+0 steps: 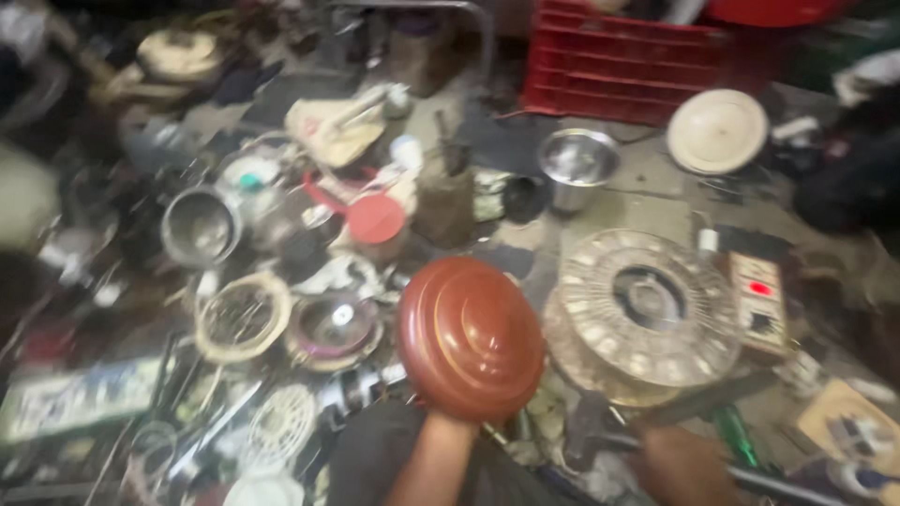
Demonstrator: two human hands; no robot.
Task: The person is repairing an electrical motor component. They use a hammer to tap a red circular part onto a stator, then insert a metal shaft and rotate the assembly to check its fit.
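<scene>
A red crate point(619, 66) stands at the top of the view, the biggest thing on a floor point(647, 201) crowded with metal parts. Below and right of it lies a round perforated metal disc point(649, 307), flat on the floor, with a dark hub at its middle. Just left of the disc, and lifted above the clutter, is a domed red-brown cover point(472, 337) with stepped rings on its face. The left hand point(448, 420) holds this cover up from underneath; the wrist shows but the fingers are hidden behind the dome, so how tightly they close cannot be told. The cover sits between the disc on its right and a ring-shaped part point(333, 328) on its left.

A cream plate point(717, 131) leans near the crate's right corner. A steel bowl point(578, 161) stands below the crate, and a second bowl point(201, 225) lies well off to the left. A red lid point(375, 218) rests among the parts between them.

The right hand point(682, 466), at the bottom edge, seems to be wrapped around a dark rod point(769, 483) that runs off to the right, though motion blur makes the grip hard to judge. A small box point(757, 305) with a red light lies just right of the disc.
</scene>
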